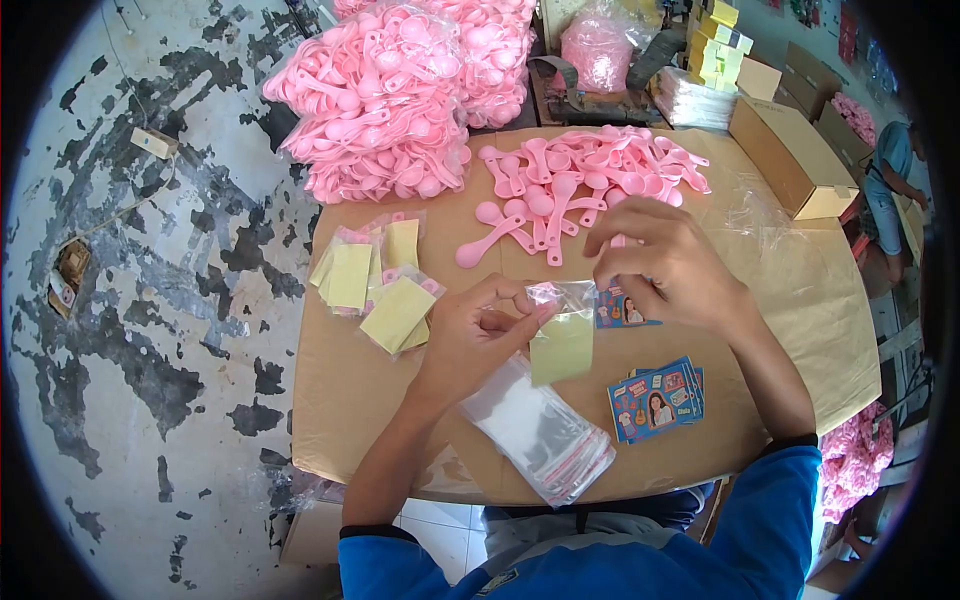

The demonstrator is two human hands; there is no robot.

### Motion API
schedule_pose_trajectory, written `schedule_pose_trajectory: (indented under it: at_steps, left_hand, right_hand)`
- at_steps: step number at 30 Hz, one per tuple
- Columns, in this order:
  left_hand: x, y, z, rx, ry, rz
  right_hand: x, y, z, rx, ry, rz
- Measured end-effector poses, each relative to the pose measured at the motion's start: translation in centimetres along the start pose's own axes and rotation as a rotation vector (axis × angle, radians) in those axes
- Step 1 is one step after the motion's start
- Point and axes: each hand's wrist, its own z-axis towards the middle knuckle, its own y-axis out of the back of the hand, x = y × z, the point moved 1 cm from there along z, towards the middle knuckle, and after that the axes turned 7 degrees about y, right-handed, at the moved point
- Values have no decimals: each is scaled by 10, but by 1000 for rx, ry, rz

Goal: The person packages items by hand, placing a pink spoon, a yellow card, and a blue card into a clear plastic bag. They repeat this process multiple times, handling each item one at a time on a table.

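My left hand [480,330] pinches the edge of a clear plastic packet [563,345] with a pale yellow card inside and something pink at its top. Just right of the packet, my right hand [665,265] is raised with bent fingers; its fingertips are near the packet's top, and whether they hold anything is unclear. Below the packet lies a stack of clear bags [540,430]. Blue printed cards [660,400] are piled to the right, and another blue card [622,306] shows under my right hand. Filled packets with yellow cards [350,275] lie at the left.
Loose pink spoons [580,180] are heaped at the back of the brown-covered table [340,400]. Large bags of pink spoons [385,100] stand at the back left. A cardboard box [790,160] sits at the back right. A person [892,185] is at the far right.
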Motion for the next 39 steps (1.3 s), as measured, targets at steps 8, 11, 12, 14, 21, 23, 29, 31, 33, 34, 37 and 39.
schedule_pose_trajectory:
  at_steps: [8,11,12,14,21,23,29,31,33,34,37,39]
  left_hand:
    - [6,2,3,32,-129,-196]
    - [3,10,6,19,-96,-217]
    - [2,12,7,10,-89,-215]
    - [7,17,12,-71,-130,-191]
    - [6,38,17,-312,-207,-76]
    - [10,55,20,-430,-239,-59]
    - [30,119,28,-716,-246,-57]
    - [52,142,33,-780,-163,271]
    - [74,149,36,-880,-69,587]
    - [83,148,36,-952,-17,738]
    - [79,144,31,-851,3,837]
    - [71,140,26,-667,20,901]
  right_hand:
    - [52,-29,17,-114,-122,-124]
    - [26,-37,9,-181,-330,-94]
    - [30,-39,9,-162,-289,-127]
    - [45,-46,10,-119,-195,-191]
    - [166,-124,-16,539,285,107]
    - [156,-129,-15,660,279,43]
    - [156,-134,-15,637,254,62]
    - [158,-133,-14,661,257,38]
    - [159,-134,-12,649,257,18]
    - [159,-134,-12,628,256,11]
    - [156,-142,-19,585,357,-38]
    - [155,-145,-20,599,396,-18]
